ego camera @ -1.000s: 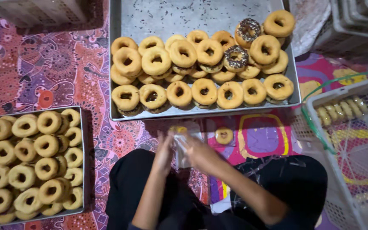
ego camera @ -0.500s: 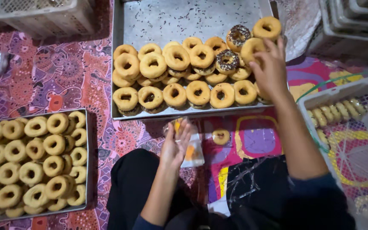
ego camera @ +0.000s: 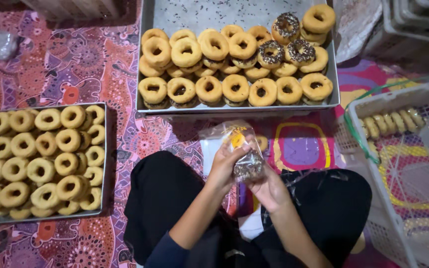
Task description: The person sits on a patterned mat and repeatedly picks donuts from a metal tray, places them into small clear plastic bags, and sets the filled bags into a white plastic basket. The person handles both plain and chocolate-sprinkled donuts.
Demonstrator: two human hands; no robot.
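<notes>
A clear plastic bag (ego camera: 230,136) with a sprinkled chocolate doughnut (ego camera: 247,169) in its lower part is held over my lap. My left hand (ego camera: 228,162) grips the bag's upper side, thumb and fingers on the plastic. My right hand (ego camera: 269,187) cups the bag from below, under the doughnut. A large metal tray (ego camera: 184,14) in front of me carries several glazed doughnuts, some with chocolate sprinkles (ego camera: 286,25). One plain doughnut (ego camera: 262,143) lies on the mat behind the bag.
A second tray (ego camera: 103,164) full of plain doughnuts sits at my left. A white plastic crate (ego camera: 373,119) with several bagged doughnuts (ego camera: 389,123) stands at the right. More crates are stacked at the far right. A patterned mat (ego camera: 60,64) covers the floor.
My right hand took a sprinkled doughnut from the big tray's right end and came back to my lap. The doughnut now sits inside the bag, held by both hands.
</notes>
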